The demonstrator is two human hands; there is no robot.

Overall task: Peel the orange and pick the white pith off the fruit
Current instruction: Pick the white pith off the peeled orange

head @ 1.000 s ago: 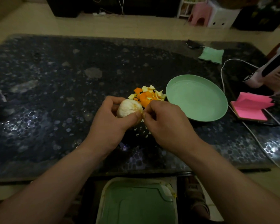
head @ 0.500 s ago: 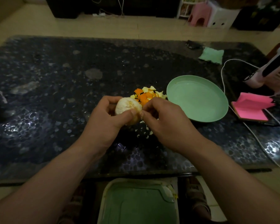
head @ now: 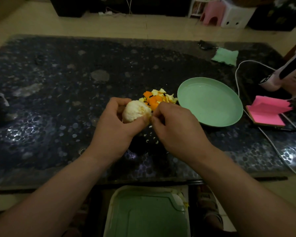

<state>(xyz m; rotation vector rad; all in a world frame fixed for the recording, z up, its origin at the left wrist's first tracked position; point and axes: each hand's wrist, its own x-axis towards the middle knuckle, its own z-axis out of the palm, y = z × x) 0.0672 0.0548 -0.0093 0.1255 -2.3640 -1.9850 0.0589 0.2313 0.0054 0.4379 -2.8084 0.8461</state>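
Observation:
My left hand [head: 115, 126] grips the peeled orange [head: 135, 112], pale with white pith, just above the dark table. My right hand [head: 177, 131] sits against the fruit's right side, its thumb and forefinger pinching at the pith there; the fingertips are partly hidden. Behind the fruit lies a pile of orange peel pieces [head: 156, 98]. Small white pith bits [head: 151, 138] are scattered on the table under my hands.
A green plate [head: 212, 103] sits to the right of the peel. Farther right are a pink notepad [head: 267, 111], a white cable [head: 237, 74] and a pink-white device [head: 287, 74]. A green cloth [head: 225, 56] lies at the back. A green bin [head: 147, 214] stands below the table edge.
Both hands and the orange lifted slightly and shifted a little away from me. The right fingers stay pinched at the fruit's right side.

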